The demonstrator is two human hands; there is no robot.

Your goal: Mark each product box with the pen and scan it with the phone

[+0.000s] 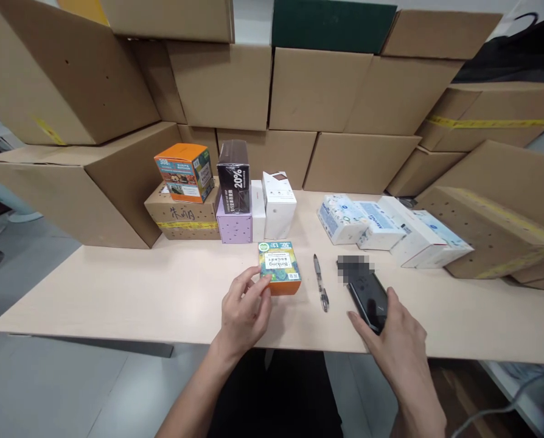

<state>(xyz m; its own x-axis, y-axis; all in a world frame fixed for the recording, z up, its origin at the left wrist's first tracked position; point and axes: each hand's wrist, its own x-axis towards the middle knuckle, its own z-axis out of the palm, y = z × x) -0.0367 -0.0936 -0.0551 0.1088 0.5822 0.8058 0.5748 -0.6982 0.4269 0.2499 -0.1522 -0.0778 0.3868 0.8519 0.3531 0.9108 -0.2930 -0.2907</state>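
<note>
A small orange-and-teal carton (280, 267), labelled Binking, sits on the table in front of me. My left hand (247, 307) is at its left side, fingers curled and fingertips on its near left corner. To the right, my right hand (397, 334) grips the near end of a black smartphone (367, 292), thumb on one edge and fingers along the other. Part of the phone's far end is blurred out. Between the carton and the phone lies a clear pen (320, 283) with dark ends.
Behind, an orange carton (185, 172) rests on a taped brown box (183, 213). Beside it, a dark carton (234, 176) sits on a lilac box (234, 225). White-and-blue packs (342, 219) stand at the right. Large cardboard boxes (322, 91) wall the table's (153, 298) back and sides.
</note>
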